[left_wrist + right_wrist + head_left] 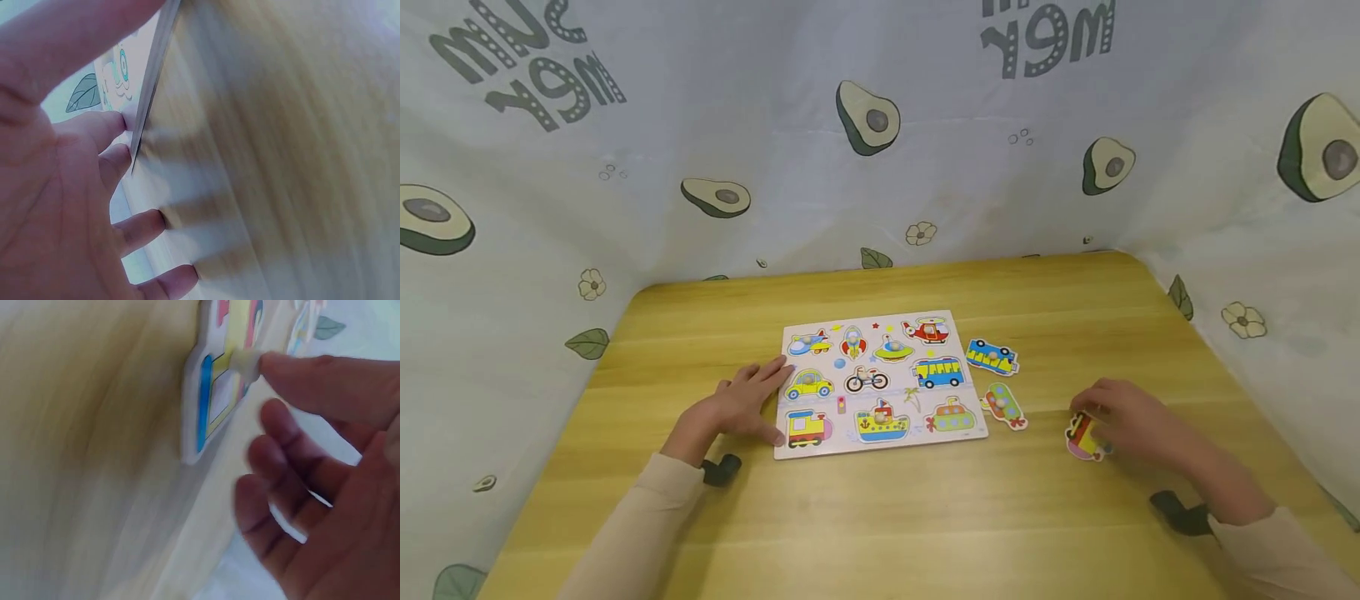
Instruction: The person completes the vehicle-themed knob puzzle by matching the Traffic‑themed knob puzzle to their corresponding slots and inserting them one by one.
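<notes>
My left hand (747, 402) rests at the left edge of a wooden peg puzzle board (842, 406), fingers spread. In the left wrist view its fingertips (115, 122) touch the board's edge. Off to the right, my right hand (1138, 425) pinches the pale knob (245, 364) of a train puzzle piece (1084, 437). The thumb shows on the knob in the right wrist view; the index finger is mostly hidden. Between board and right hand lie a bus piece (992, 357) and a submarine piece (1004, 406), each with a knob.
Vehicle pictures cover the board, among them a boat (882, 423) and a helicopter (927, 331). Everything lies on a wood-grain table (865, 525). An avocado-print cloth (790, 217) hangs behind and beside the table.
</notes>
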A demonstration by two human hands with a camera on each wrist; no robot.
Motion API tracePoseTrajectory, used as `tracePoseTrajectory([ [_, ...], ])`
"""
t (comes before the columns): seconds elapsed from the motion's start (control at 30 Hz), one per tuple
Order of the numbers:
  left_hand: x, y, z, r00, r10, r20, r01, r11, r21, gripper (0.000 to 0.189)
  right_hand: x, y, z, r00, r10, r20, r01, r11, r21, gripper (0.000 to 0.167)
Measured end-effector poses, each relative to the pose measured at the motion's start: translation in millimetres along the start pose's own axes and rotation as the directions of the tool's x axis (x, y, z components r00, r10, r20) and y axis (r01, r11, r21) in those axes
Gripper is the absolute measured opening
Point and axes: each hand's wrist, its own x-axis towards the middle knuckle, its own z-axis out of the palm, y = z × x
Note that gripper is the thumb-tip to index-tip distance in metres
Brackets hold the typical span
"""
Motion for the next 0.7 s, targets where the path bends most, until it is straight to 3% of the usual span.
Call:
tracePoseTrajectory([
  [0.17, -3.0, -2.7, 1.3, 1.0, 0.006, -0.014, -0.006, 1.0, 0.009, 0.111, -3.1, 2.8, -1.6, 0.999, -0.036, 0.025, 0.034, 0.998, 0.057, 0.025],
  [0.43, -0.7, -4.6, 2.3, 1.0, 0.011, -0.009, -0.011, 1.0, 0.001, 0.111, -11.3, 6.3, 3.0, 0.993, -0.117, 0.013, 0.117, 0.993, 0.031, 0.026],
  [0.57, -2.2, -4.0, 2.0, 1.0, -0.006, -0.016, 0.006, 1.0, 0.0, 0.111, -9.0, 2.4, 2.2, 0.999, -0.007, 0.053, 0.005, 0.999, 0.038, 0.02],
  [0.67, -2.6, -2.9, 2.0, 1.0, 0.0, -0.02, 0.0, 1.0, -0.004, 0.111, -9.4, -2.1, 2.4, 0.991, 0.103, 0.084, -0.104, 0.995, 0.0, 0.022],
  [0.7, -2.4, -2.7, 2.2, 1.0, 0.003, -0.021, -0.003, 1.0, -0.002, 0.111, -9.3, -2.3, 3.1, 0.991, 0.109, 0.08, -0.108, 0.994, -0.015, 0.022],
])
